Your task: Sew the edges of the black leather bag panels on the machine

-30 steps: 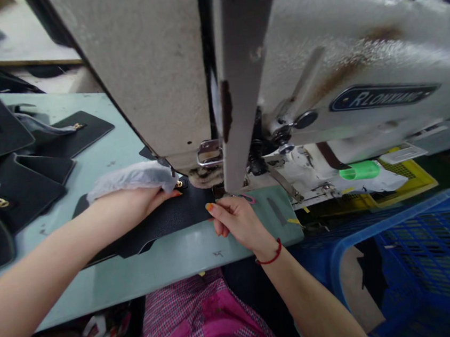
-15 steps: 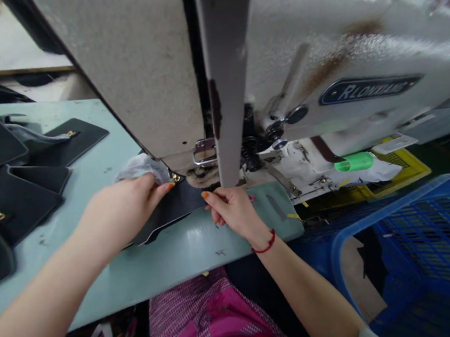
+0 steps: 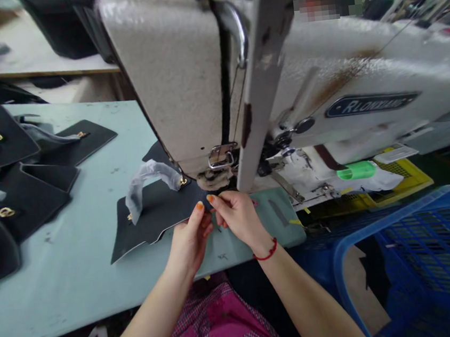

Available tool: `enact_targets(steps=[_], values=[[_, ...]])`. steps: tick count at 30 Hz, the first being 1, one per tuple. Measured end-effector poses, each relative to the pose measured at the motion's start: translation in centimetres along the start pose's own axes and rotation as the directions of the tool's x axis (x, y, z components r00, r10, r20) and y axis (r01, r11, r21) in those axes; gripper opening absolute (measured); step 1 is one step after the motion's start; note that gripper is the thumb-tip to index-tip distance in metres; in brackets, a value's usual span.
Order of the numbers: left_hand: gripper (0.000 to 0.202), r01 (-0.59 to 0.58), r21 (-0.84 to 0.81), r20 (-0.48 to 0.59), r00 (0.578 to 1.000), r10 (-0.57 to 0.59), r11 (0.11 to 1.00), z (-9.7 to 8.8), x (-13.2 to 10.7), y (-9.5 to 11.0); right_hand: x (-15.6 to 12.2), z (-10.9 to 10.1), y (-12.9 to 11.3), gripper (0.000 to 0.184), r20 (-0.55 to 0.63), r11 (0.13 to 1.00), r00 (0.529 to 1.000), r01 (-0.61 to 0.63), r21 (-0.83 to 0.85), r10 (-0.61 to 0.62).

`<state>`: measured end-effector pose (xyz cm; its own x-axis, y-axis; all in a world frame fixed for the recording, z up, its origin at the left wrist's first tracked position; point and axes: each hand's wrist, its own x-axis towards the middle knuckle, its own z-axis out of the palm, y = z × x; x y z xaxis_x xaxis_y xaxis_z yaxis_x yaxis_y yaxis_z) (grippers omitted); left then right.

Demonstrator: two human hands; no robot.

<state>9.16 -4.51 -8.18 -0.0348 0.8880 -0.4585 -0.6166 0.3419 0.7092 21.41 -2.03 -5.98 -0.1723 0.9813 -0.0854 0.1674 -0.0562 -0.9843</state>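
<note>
A black leather bag panel [image 3: 157, 210] lies on the pale green sewing table [image 3: 89, 290], its right end under the head of the sewing machine [image 3: 170, 72]. Its handle [image 3: 150, 170], wrapped in translucent film, arches above it between gold fittings. My left hand [image 3: 190, 239] pinches the panel's near edge close to the machine, thumb on top. Just right of it, my right hand [image 3: 238, 215] pinches the panel's right end, fingers curled and thumbs almost touching. The machine head hides the needle area.
Several black panels with gold hardware [image 3: 30, 194] are piled on the table's left. A blue plastic basket [image 3: 408, 195] stands at the lower right, beside a yellow crate [image 3: 421, 176]. A green cylinder [image 3: 356, 171] sits on the machine bed.
My left hand has moved from the wrapped handle, down and right, to the panel's near edge beside my right hand. The handle now shows fully. My view has shifted slightly.
</note>
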Motion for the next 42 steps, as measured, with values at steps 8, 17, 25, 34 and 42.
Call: enact_targets(steps=[8, 17, 25, 34, 42], values=[[0.052, 0.182, -0.02, 0.15, 0.973, -0.177, 0.983, -0.2, 0.3, 0.9, -1.2, 1.4, 1.2, 0.044, 0.048, 0.869, 0.976, -0.21, 0.448, 0.212], [0.037, 0.109, 0.217, -0.016, 0.994, -0.108, 0.97, -1.1, 0.9, 2.0, -1.5, 1.8, 0.6, 0.033, -0.135, 0.987, 0.989, -0.033, 0.16, 0.055], [0.046, 0.083, 0.379, 0.094, 0.987, -0.127, 0.922, -1.7, 1.1, 2.5, -3.1, 0.6, 1.1, 0.029, -0.112, 1.0, 0.994, 0.02, 0.023, -0.017], [0.039, 0.023, 0.226, 0.177, 0.982, -0.064, 0.974, -1.0, 1.6, 2.6, -6.5, 2.0, 7.4, 0.029, -0.022, 0.967, 0.971, -0.235, 0.098, 0.238], [0.039, 0.033, 0.213, 0.171, 0.983, -0.071, 0.976, -0.6, 2.6, 3.3, -6.6, 2.1, 8.8, 0.023, 0.014, 0.977, 0.977, -0.215, -0.003, 0.215]])
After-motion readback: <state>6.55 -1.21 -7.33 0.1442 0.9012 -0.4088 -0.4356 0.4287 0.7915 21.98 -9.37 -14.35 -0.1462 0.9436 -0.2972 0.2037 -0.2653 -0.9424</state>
